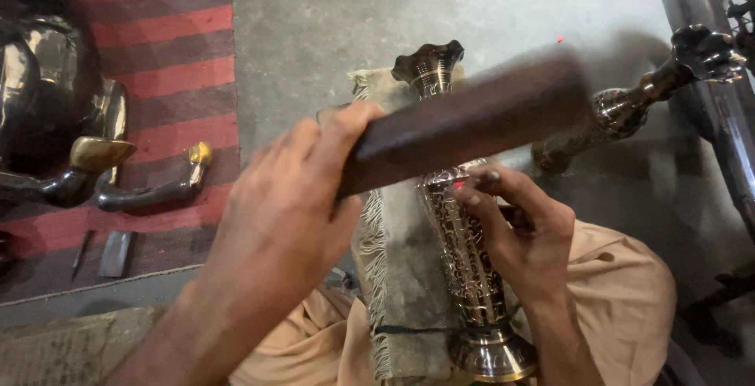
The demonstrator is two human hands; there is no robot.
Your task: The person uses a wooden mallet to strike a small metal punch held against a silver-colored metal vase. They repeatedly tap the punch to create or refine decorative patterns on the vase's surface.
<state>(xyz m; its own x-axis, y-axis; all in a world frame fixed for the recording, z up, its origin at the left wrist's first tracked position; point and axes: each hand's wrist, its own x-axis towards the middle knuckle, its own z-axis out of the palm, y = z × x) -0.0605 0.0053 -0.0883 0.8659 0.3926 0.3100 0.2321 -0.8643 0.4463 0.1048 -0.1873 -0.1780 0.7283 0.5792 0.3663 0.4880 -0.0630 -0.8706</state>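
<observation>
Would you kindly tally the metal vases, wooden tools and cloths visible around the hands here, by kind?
Engraved dark metal vases: 2, one on the lap under the right hand, one lying on the grey floor.
Dark wooden mallet blocks: 1, gripped by the left hand, raised over the vase.
Fringed grey cloths: 1, beneath the lap vase.
Total: 4.

Your left hand (275,221) grips the wooden block (464,122) above the vase (464,260), which lies on a fringed cloth (397,276); your right hand (519,229) rests on the vase, just right of your left.
</observation>
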